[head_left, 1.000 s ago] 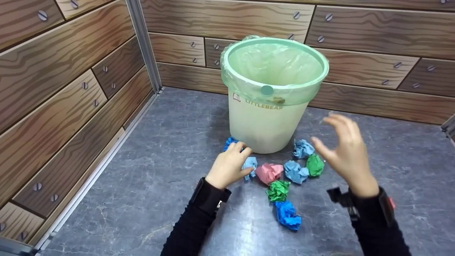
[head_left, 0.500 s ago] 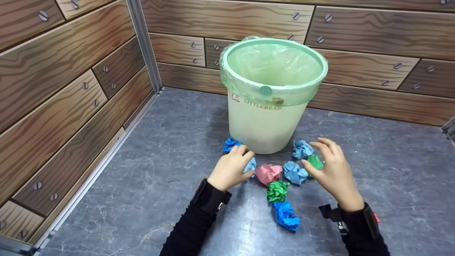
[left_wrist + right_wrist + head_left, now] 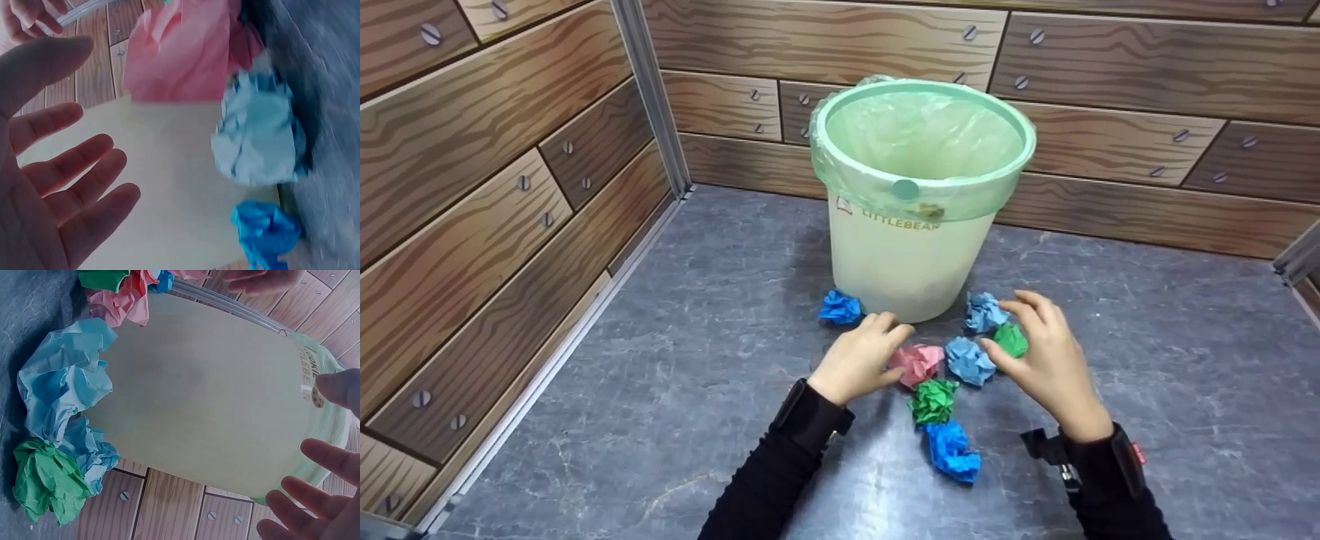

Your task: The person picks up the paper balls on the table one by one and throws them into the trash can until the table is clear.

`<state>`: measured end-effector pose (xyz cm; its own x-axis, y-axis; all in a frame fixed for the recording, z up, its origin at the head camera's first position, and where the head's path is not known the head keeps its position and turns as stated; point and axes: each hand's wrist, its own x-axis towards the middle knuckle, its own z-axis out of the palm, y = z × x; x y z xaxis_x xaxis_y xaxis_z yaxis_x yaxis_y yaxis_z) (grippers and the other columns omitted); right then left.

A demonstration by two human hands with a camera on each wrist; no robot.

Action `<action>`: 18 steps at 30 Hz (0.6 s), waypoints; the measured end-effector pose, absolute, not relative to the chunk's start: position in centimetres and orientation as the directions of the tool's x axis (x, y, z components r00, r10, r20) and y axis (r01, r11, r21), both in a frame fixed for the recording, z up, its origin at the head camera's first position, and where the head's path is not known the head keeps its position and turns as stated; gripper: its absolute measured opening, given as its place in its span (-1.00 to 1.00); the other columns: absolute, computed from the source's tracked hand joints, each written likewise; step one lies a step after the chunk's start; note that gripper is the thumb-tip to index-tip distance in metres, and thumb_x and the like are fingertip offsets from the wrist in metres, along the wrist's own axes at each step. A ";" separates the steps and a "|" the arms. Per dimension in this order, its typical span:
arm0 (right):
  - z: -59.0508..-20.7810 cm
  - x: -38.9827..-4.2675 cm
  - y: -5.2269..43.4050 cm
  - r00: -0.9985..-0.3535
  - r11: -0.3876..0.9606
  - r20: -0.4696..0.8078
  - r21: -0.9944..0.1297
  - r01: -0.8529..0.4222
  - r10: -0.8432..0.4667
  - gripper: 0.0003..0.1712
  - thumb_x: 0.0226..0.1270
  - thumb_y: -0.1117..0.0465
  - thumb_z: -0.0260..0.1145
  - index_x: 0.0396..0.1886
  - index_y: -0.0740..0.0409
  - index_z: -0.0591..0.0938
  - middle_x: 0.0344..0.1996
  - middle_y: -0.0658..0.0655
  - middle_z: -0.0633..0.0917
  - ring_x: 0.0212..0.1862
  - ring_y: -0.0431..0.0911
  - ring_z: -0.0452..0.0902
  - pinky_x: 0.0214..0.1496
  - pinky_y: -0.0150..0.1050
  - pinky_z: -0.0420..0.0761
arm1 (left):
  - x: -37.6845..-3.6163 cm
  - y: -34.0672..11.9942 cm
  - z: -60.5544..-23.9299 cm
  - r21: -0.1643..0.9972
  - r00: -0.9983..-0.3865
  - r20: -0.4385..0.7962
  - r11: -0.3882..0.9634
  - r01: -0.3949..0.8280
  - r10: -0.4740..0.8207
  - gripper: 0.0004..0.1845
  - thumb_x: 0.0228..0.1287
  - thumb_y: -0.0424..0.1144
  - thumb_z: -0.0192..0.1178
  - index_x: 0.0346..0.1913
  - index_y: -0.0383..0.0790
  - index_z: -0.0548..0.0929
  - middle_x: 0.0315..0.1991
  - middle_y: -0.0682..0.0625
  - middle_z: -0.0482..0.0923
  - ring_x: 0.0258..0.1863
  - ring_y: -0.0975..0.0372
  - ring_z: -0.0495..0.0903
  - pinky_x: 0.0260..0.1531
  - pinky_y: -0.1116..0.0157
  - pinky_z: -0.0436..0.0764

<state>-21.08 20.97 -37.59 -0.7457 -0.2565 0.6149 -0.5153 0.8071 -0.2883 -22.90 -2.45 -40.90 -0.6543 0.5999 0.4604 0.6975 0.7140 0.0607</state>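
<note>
My left hand [image 3: 861,356] hovers with spread, relaxed fingers beside a pink crumpled paper ball [image 3: 921,363], holding nothing. It hides a light blue paper ball [image 3: 259,135] in the head view; the left wrist view shows that ball between the pink one and a bright blue paper ball [image 3: 840,308]. On the other side, my right hand [image 3: 1046,364] is empty too, thumb and fingers apart. It is close over a green paper ball [image 3: 1011,341] and two light blue ones, the nearer light blue ball [image 3: 969,361] and the farther light blue ball [image 3: 984,312].
Behind the paper balls stands a pale green bin [image 3: 904,259] with a plastic liner folded over its rim. Toward me lie another green paper ball [image 3: 934,401] and a blue paper ball [image 3: 952,450] on the grey floor [image 3: 660,375]. Wood-patterned walls [image 3: 1110,142] rise at the back and left.
My right hand has come down and left toward the green and light blue balls. My left hand has shifted slightly right, now covering the light blue ball. The head view has turned a little right.
</note>
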 end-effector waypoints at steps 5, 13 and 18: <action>-37.7 -20.9 20.9 -0.750 0.809 0.605 -0.281 -0.516 -0.268 -0.46 -0.20 0.00 0.24 -0.19 0.20 0.43 -0.08 0.20 0.29 -0.08 0.06 0.18 -0.26 -0.09 0.31 | -23.4 -1.1 -41.5 0.057 -0.633 0.453 0.688 0.724 0.628 -0.53 -0.29 -0.13 0.18 -0.16 -0.11 0.39 -0.30 0.03 0.28 -0.35 0.23 0.28 -0.56 0.35 0.38; -37.8 -20.8 20.7 -0.759 0.815 0.591 -0.276 -0.510 -0.275 -0.46 -0.20 -0.02 0.23 -0.18 0.17 0.43 -0.08 0.20 0.30 -0.06 0.05 0.18 -0.25 -0.08 0.32 | -24.1 0.0 -42.9 0.044 -0.660 0.352 0.692 0.720 0.664 -0.51 -0.31 -0.13 0.21 -0.15 -0.07 0.40 -0.32 0.04 0.29 -0.37 0.24 0.27 -0.50 0.34 0.37; -38.0 -20.9 20.8 -0.755 0.811 0.593 -0.274 -0.517 -0.280 -0.46 -0.20 -0.01 0.23 -0.17 0.17 0.43 -0.09 0.19 0.30 -0.08 0.04 0.20 -0.32 -0.10 0.36 | -24.4 0.3 -43.7 0.063 -0.670 0.321 0.691 0.721 0.670 -0.58 -0.33 -0.21 0.22 -0.23 -0.06 0.43 -0.33 0.05 0.30 -0.37 0.24 0.28 -0.49 0.34 0.35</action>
